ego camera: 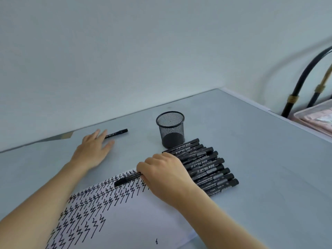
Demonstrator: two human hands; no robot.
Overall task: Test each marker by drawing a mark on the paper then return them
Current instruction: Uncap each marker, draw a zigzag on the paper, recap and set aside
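Now my right hand (164,174) pinches a marker (128,178) by its barrel over the paper (136,218); it's light, stiff and smooth, so I grip mid-barrel. My left hand (93,150), fingers straight, touches another marker (116,133) at its fingertips.

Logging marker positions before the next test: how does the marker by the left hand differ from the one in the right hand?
The far marker lies alone on the bare table; the left hand lies open with its fingertips at the marker's end. The near marker is gripped by the right hand and sits over the paper and its zigzag marks. Both are black and look alike.
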